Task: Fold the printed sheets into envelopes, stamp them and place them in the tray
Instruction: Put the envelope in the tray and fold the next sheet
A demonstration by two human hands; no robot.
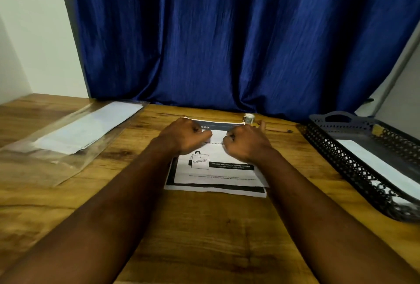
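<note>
The left hand (184,135) and right hand (246,143) are sitting curled over the far half of the printed sheets (218,177), gripping or not I cannot tell; this light, floppy, easily creased paper is likely wanting a pinch at its edge.

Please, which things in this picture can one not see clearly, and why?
Head view only.
Whether the left hand and right hand pinch the printed sheets: their fingers curl under, hidden by the hands' backs, blurred.
Small text on the sheets: blurred, too small.
Small whitish object beyond the sheets: too small to identify.
The tray: near corner cut off by the right edge.
</note>
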